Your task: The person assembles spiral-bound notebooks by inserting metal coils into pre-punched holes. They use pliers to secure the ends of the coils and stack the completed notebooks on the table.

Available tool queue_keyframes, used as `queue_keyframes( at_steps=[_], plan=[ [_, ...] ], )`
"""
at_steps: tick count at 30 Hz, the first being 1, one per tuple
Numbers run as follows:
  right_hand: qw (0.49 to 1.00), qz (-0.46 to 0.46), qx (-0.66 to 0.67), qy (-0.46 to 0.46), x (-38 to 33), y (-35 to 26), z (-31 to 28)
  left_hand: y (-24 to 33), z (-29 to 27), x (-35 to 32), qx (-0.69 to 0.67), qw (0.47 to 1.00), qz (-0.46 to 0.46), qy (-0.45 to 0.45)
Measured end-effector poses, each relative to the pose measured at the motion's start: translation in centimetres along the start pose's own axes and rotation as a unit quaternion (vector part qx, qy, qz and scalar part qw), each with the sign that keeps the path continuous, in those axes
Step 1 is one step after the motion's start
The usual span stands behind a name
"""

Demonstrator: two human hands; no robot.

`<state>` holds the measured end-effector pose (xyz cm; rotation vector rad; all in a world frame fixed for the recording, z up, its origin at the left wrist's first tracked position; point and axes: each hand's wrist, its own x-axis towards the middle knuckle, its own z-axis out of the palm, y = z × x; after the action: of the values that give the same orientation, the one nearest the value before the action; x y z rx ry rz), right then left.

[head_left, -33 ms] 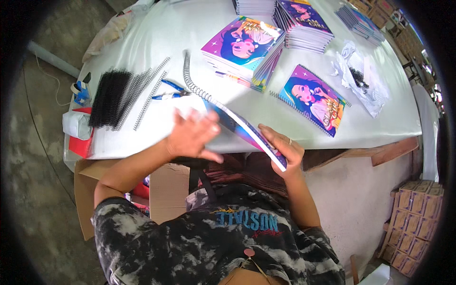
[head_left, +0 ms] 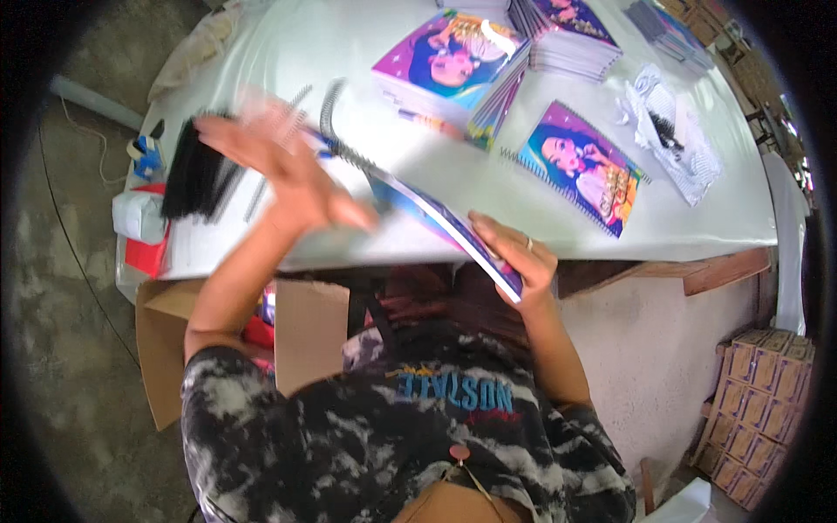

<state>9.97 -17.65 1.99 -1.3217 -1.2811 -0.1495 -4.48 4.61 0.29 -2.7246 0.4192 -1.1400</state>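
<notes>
My right hand [head_left: 520, 254] grips a notebook [head_left: 453, 231] with a colourful cover, tilted and seen nearly edge-on. From the notebook's far end a black spiral coil [head_left: 334, 113] sticks out and curves away over the table. How far the coil runs through the notebook's holes I cannot make out. Blurred by motion, my left hand [head_left: 283, 166] is held above the table with its fingers stretched out and holding nothing. Behind it, a pile of black spiral coils [head_left: 193, 170] and blue-handled pliers [head_left: 321, 144] are partly covered.
A notebook with a coil along its edge [head_left: 582, 166] lies on the white-covered table [head_left: 436, 96], near notebook stacks [head_left: 453, 61]. Crumpled white wrapping [head_left: 693, 170] is at the right. A blue tape dispenser [head_left: 146, 157] stands left; an open cardboard box [head_left: 309, 336] sits below the edge.
My left hand has swung up and left, away from the notebook, toward the coil pile. My right hand keeps its hold on the notebook. The view has shifted slightly.
</notes>
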Motion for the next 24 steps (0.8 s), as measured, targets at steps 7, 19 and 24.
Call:
queue_keyframes(
  at_steps=[7, 19, 24],
  plan=[
    [0.998, -0.069, -0.012, -0.004, 1.0, 1.7, 0.1, -0.9, 1.1, -0.7, -0.003, 1.0, 0.002, 0.012],
    [0.993, -0.101, 0.039, -0.041, 1.3, 2.1, 0.7, 0.3, 0.8, -0.2, -0.028, 0.996, -0.079, 0.01],
    [0.995, -0.091, 0.036, -0.005, 1.7, 2.6, 0.8, 0.1, 1.1, 0.9, -0.03, 0.998, 0.018, 0.043]
  ],
)
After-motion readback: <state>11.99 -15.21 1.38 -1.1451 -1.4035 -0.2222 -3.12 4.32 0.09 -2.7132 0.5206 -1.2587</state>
